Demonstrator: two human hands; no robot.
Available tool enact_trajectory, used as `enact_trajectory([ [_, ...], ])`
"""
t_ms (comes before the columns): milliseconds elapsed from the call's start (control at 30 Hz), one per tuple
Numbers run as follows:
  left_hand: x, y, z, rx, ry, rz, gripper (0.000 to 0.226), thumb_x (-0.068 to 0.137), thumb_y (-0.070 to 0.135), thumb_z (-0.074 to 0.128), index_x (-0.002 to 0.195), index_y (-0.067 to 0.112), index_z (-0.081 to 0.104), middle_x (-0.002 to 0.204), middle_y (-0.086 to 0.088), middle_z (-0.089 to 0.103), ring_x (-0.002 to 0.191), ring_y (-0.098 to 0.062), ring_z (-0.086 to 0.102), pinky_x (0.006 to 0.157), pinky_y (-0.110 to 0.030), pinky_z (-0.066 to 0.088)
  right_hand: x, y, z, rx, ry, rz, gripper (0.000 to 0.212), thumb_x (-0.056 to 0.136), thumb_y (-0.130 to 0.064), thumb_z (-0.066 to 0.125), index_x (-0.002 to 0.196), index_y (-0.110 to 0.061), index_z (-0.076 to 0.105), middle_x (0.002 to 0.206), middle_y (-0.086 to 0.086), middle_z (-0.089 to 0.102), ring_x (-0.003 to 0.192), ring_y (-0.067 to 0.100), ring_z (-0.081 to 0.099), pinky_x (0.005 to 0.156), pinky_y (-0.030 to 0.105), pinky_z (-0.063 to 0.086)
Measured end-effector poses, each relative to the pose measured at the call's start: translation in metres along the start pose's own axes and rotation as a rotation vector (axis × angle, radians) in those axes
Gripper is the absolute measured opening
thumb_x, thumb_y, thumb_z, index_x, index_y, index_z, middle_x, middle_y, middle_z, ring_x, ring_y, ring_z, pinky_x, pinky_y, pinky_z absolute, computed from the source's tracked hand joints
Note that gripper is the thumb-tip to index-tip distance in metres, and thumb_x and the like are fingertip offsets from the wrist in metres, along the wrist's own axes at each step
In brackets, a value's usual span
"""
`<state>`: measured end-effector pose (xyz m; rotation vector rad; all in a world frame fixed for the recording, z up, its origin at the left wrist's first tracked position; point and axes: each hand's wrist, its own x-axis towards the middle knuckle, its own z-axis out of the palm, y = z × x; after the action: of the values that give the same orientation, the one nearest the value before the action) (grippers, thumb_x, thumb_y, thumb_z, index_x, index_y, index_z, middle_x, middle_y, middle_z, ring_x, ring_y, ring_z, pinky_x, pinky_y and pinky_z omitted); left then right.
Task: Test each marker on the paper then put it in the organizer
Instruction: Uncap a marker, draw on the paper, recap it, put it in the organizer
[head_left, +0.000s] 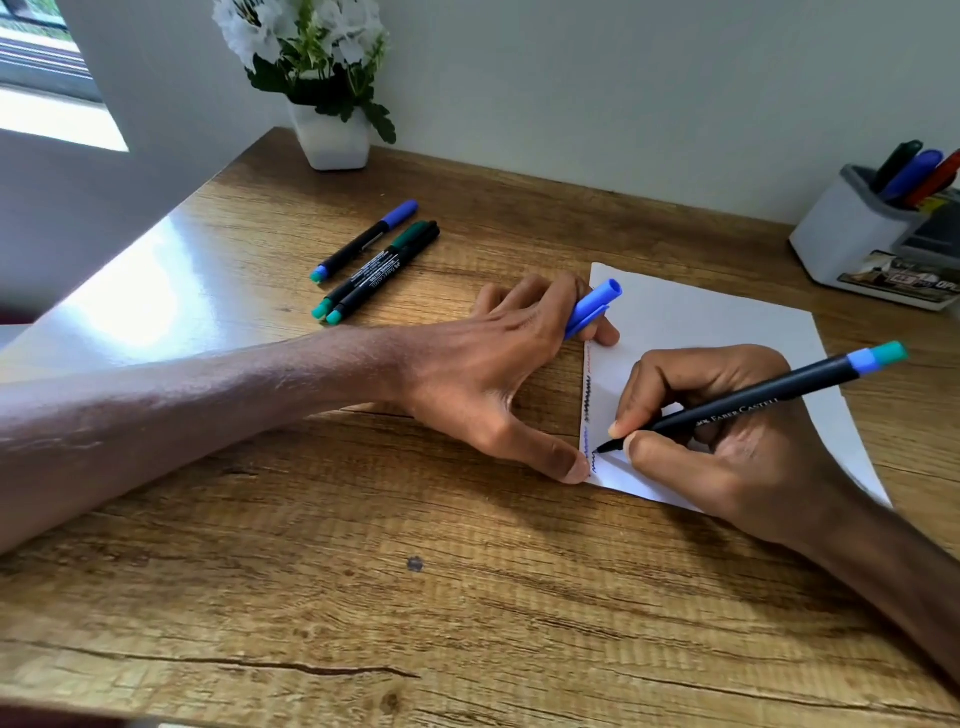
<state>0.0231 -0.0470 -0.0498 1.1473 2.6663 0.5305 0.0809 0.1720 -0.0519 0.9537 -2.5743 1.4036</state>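
Right hand (717, 447) grips a marker (753, 410) on paper (701, 322), left hand (498, 374) holds a blue cap (592, 309); three capped markers (374, 270) lie beside

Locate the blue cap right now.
Head view, centre: the blue cap is held between fingers of the left hand, at the paper's far left corner, right of the three loose markers.

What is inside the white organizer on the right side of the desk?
Three markers stand in the organizer: a dark green marker, a blue marker and a red marker. Its wall hides their lower ends.
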Motion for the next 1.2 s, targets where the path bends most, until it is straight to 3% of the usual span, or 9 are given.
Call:
enact_trajectory([
  [100,0.0003,-0.0004,0.0001,-0.001,0.009,-0.005,0.104,0.069,0.073,0.068,0.146,0.015,0.030,0.110,0.045,0.016,0.112,0.005,0.022,0.110,-0.036,0.027,0.0003,-0.0005,0.0007,0.009,0.006,0.003,0.009,0.072,-0.024,0.067,0.071,-0.017,0.072,0.068,-0.004,0.070,0.062,0.019,0.067,0.048,0.027,0.052],
  [233,0.0000,0.0002,-0.0025,-0.025,0.031,-0.018,0.101,0.073,0.069,0.075,0.146,0.015,0.031,0.107,0.058,0.009,0.116,0.028,0.010,0.102,-0.030,0.024,0.0008,-0.0006,0.0013,0.024,0.004,0.008,0.008,0.072,-0.024,0.066,0.070,-0.018,0.072,0.068,-0.005,0.070,0.060,0.012,0.065,0.050,0.015,0.047],
  [300,-0.0001,0.0009,-0.0033,-0.032,0.044,-0.024,0.101,0.074,0.068,0.077,0.146,0.015,0.031,0.106,0.058,0.008,0.115,0.029,0.009,0.101,-0.028,0.023,0.0013,-0.0006,0.0016,0.033,0.004,0.014,0.009,0.072,-0.024,0.066,0.070,-0.017,0.072,0.067,-0.006,0.070,0.058,0.009,0.064,0.051,0.012,0.044],
  [467,-0.0006,0.0032,-0.0040,-0.042,0.042,-0.029,0.099,0.074,0.066,0.079,0.144,0.015,0.032,0.102,0.062,0.005,0.113,0.032,0.007,0.098,-0.014,0.024,0.0013,0.0001,0.0012,0.026,0.015,0.031,0.011,0.072,-0.026,0.067,0.070,-0.016,0.072,0.067,-0.004,0.070,0.058,0.015,0.064,0.047,0.020,0.047],
  [700,-0.0001,0.0046,-0.0034,-0.042,0.055,-0.016,0.101,0.073,0.069,0.076,0.145,0.015,0.031,0.108,0.057,0.009,0.117,0.027,0.010,0.100,-0.027,0.025,0.0018,0.0016,0.0009,0.009,0.022,0.044,0.012,0.073,-0.023,0.070,0.072,-0.012,0.073,0.067,0.001,0.070,0.057,0.017,0.062,0.048,0.017,0.046],
  [833,-0.0007,0.0039,-0.0031,-0.036,0.063,0.010,0.099,0.072,0.070,0.076,0.142,0.015,0.031,0.108,0.059,0.010,0.116,0.028,0.010,0.098,-0.024,0.025,0.0019,0.0025,0.0017,0.028,0.026,0.069,0.004,0.073,-0.005,0.071,0.071,-0.008,0.073,0.065,0.000,0.068,0.055,0.010,0.061,0.050,0.012,0.043],
  [967,-0.0013,0.0049,-0.0022,-0.014,0.071,0.037,0.098,0.070,0.072,0.070,0.139,0.015,0.030,0.105,0.062,0.006,0.116,0.028,0.011,0.100,-0.014,0.024,0.0011,0.0036,0.0019,0.059,0.035,0.087,0.004,0.074,-0.003,0.069,0.070,-0.005,0.071,0.059,-0.005,0.065,0.050,0.007,0.058,0.048,0.012,0.042],
  [1100,-0.0018,0.0054,-0.0015,-0.012,0.068,0.040,0.088,0.075,0.067,0.078,0.131,0.021,0.029,0.104,0.062,0.006,0.114,0.028,0.012,0.097,-0.011,0.024,0.0018,0.0039,0.0029,0.104,0.053,0.100,0.006,0.075,0.000,0.067,0.070,-0.001,0.069,0.054,-0.008,0.062,0.043,0.006,0.055,0.045,0.013,0.041],
  [1200,-0.0029,0.0070,-0.0030,-0.026,0.050,0.034,0.087,0.076,0.065,0.079,0.133,0.021,0.030,0.101,0.064,0.004,0.110,0.034,0.007,0.091,-0.008,0.023,0.0017,0.0057,0.0012,0.220,0.145,0.106,0.006,0.077,0.003,0.064,0.072,0.003,0.066,0.052,-0.004,0.059,0.033,0.015,0.048,0.038,0.022,0.039],
])
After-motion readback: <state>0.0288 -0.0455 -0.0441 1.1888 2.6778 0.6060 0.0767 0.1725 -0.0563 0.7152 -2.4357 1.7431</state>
